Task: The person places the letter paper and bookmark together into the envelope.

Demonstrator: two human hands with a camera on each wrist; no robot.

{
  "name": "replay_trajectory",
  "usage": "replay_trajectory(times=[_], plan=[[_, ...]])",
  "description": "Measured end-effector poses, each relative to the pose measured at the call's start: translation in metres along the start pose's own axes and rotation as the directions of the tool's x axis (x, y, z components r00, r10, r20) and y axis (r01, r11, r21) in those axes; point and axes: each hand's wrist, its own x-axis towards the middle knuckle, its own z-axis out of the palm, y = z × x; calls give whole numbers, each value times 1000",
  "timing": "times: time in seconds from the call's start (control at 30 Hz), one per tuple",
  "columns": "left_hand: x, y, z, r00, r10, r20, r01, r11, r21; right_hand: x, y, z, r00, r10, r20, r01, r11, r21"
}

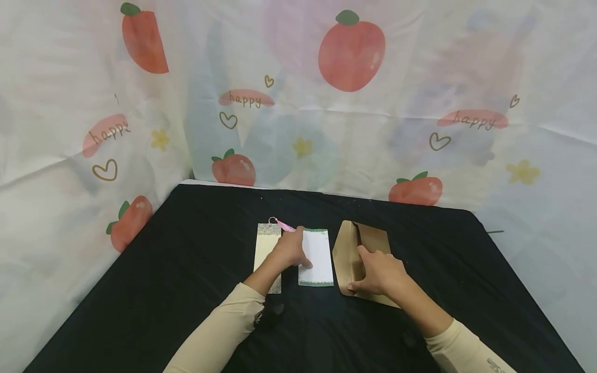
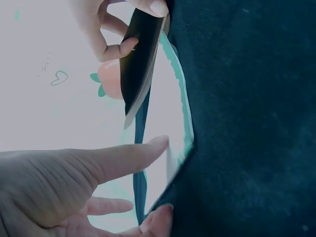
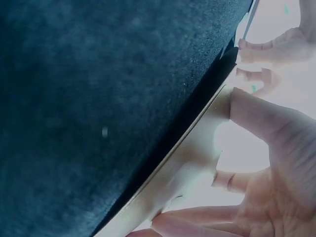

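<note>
Both hands are kept busy: a brown paper envelope [image 1: 375,238] is gripped at its opening by the right hand [image 1: 380,272], with thumb and fingers spread along the flap side, while a white card with green borders [image 1: 318,259] is held at its left edge by the left hand [image 1: 290,248], the thumb laid across its face and a fingertip set at its edge. How far any fingers are tucked beneath the card cannot be told. The envelope is placed just right of the card, its flap [image 1: 342,259] turned out toward it. Left of the card, a cream bookmark [image 1: 268,246] is partly covered by the left forearm; a pink tassel [image 1: 284,226] is attached at its top. All are set on a black cloth [image 1: 140,280], which is backed by a white curtain [image 1: 289,46] printed with red fruit, hearts and "happy".
</note>
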Motion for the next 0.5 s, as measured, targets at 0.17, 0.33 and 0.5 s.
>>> replay_trajectory(times=[0.17,0.33,0.5], plan=[[3,8,0,997,-12,72,15,999,-40,-2,0,-1,1000,-11,1,11,1000,11],[3,9,-1,986,-2,169,23,992,-124,-2,1,-2,1000,-18,2,18,1000,13],[3,3,0,983,53,177,-23,986,-166,-1,2,-1,1000,-14,9,14,1000,14]])
